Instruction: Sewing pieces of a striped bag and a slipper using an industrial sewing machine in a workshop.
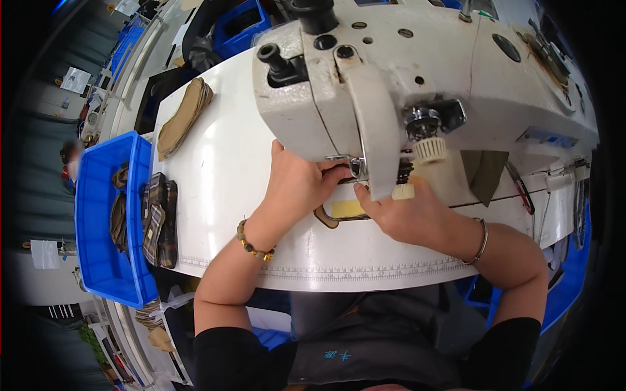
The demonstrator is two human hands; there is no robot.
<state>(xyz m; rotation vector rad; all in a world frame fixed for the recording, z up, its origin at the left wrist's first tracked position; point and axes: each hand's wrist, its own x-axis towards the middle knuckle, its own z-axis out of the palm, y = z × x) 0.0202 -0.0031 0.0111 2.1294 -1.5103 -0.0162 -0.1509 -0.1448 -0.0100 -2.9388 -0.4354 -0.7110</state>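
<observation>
A white sewing machine (313, 91) stands over the table, and both my hands are close under its needle and presser foot (357, 168). My left hand (297, 182) is closed, with thumb and fingers pinching the dark edge of a small brown fabric piece (326, 218) beside the foot. From the other side, my right hand (411, 214) has its fingertips pressed together on the same piece; some of its fingers are hidden behind the machine head. A yellow patch (347, 208) shows on or under the work between my hands.
At the left, a stack of brown fabric pieces (186, 117) and folded plaid cloth (160, 221) lie near a blue bin (107, 260) with dark pieces inside. On the right are olive cloth (486, 176) and red-handled snips (521, 189). A ruler strip (352, 270) runs along the front edge.
</observation>
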